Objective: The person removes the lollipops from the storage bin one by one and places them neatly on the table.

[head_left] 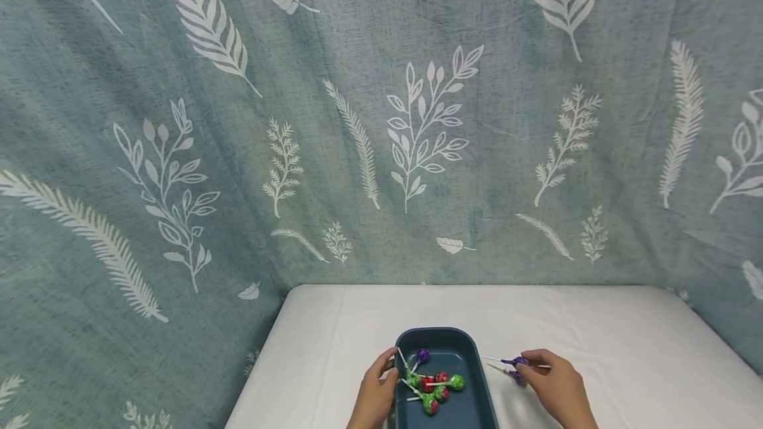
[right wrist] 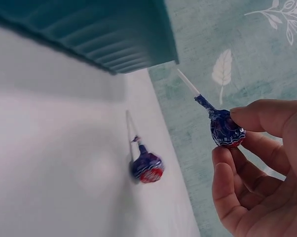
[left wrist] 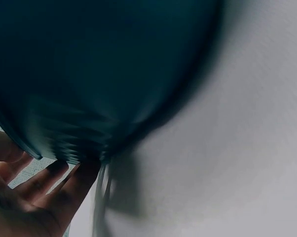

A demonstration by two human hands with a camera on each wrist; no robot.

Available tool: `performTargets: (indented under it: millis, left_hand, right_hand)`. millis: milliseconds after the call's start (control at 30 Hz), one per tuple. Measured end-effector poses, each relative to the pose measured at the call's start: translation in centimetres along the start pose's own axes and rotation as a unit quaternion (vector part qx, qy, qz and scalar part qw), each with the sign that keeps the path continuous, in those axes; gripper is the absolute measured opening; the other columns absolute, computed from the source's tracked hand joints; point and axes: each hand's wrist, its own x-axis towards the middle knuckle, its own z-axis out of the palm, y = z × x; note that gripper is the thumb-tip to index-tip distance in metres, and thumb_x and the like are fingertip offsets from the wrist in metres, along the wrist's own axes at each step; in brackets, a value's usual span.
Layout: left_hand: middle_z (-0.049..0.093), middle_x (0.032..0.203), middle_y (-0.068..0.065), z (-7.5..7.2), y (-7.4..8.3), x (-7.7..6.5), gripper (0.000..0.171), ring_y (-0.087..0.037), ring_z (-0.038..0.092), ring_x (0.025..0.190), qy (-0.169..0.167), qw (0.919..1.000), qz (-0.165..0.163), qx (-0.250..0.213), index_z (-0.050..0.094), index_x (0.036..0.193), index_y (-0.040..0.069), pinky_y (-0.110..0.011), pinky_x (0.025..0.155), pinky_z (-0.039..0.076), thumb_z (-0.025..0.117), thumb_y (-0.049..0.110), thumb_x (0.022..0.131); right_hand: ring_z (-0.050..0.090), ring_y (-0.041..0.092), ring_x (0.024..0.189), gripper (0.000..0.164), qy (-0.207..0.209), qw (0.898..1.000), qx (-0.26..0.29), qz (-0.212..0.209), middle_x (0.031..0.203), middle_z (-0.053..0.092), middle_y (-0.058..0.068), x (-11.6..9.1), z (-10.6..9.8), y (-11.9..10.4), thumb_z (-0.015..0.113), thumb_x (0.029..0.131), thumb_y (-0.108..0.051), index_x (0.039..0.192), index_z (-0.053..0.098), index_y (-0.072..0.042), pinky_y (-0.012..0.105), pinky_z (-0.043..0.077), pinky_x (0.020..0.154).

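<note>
Beside the blue tray, right fingers pinch a glossy purple-and-red lollipop; left fingers, spread, touch the tray.

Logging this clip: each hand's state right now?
Left hand: closed, gripping the blue tray's side.
Right hand: closed, pinching a purple lollipop by its head.

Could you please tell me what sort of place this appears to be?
Probably an indoor tabletop workspace, perhaps staged: there is a white-covered table, leaf-patterned fabric hanging behind it, and a dark blue tray holding wrapped lollipops.
</note>
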Motion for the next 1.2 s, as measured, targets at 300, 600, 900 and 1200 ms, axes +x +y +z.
performTargets:
  millis: [300, 600, 900, 1200]
  left_hand:
    - [0.064, 0.124, -0.022, -0.1, 0.2, -0.1, 0.043, -0.031, 0.07, 0.098, -0.003, 1.0, 0.005, -0.004, 0.054, 0.143, 0.0, -0.033, 0.071, 0.055, 0.054, 0.004, 0.1]
    - [0.065, 0.123, -0.022, 0.0, 0.1, -0.2, 0.042, -0.033, 0.07, 0.1, 0.002, 0.9998, 0.016, 0.015, 0.055, 0.142, 0.001, -0.036, 0.076, 0.056, 0.055, 0.004, 0.1]
    - [0.065, 0.124, -0.021, -0.1, 0.1, -0.2, 0.042, -0.033, 0.07, 0.1, 0.0, 0.9998, 0.013, 0.017, 0.055, 0.142, 0.001, -0.039, 0.077, 0.056, 0.056, 0.005, 0.1]
    - [0.065, 0.124, -0.02, 0.0, -0.1, -0.1, 0.042, -0.032, 0.07, 0.1, 0.0, 0.9998, 0.006, 0.02, 0.054, 0.143, 0.002, -0.039, 0.078, 0.056, 0.055, 0.005, 0.101]
  right_hand:
    - [0.07, 0.036, 0.091, 0.031, -0.013, 1.0, -0.01, 0.023, 0.097, 0.074, 0.015, -0.2, 0.9, 2.1, 0.078, 0.086, -0.021, 0.105, 0.072, 0.003, 0.056, 0.051, 0.084]
    - [0.069, 0.039, 0.088, 0.029, -0.017, 0.999, -0.02, 0.029, 0.089, 0.072, 0.013, -0.4, 2.0, 3.3, 0.08, 0.084, -0.018, 0.101, 0.072, 0.003, 0.057, 0.051, 0.083]
    - [0.068, 0.041, 0.09, 0.03, -0.036, 0.998, -0.026, 0.053, 0.087, 0.072, 0.013, -0.3, 2.6, 4.2, 0.079, 0.084, -0.014, 0.104, 0.07, 0.006, 0.056, 0.051, 0.083]
    - [0.069, 0.036, 0.087, 0.029, -0.038, 0.996, -0.035, 0.075, 0.087, 0.071, 0.011, -0.2, 3.1, 4.4, 0.078, 0.085, -0.01, 0.107, 0.069, 0.007, 0.055, 0.051, 0.084]
